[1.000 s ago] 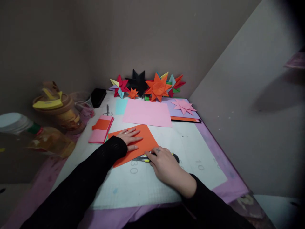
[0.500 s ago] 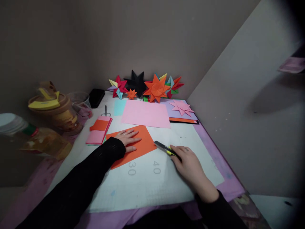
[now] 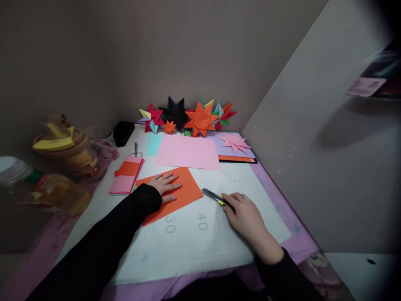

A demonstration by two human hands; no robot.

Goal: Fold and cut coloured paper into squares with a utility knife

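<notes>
My left hand [image 3: 164,184] lies flat with fingers stretched out on an orange paper sheet [image 3: 184,188] on the white cutting mat [image 3: 194,242]. To the right of the sheet, my right hand [image 3: 244,215] is closed round the handle of a black and yellow utility knife [image 3: 213,195]. The knife's tip points toward the sheet's right corner and lies low over the mat, a little apart from the paper.
A pink sheet [image 3: 188,151] lies behind the orange one. Folded paper stars [image 3: 199,119] lean on the back wall, a pink star [image 3: 234,143] on lilac paper. Scissors [image 3: 135,150], a stack of pink and orange paper [image 3: 127,179], a bottle [image 3: 46,190] and jars [image 3: 67,150] stand left.
My right hand has drawn the knife away from the orange sheet's lower edge to the right, onto bare mat. My left hand has stayed flat on the sheet.
</notes>
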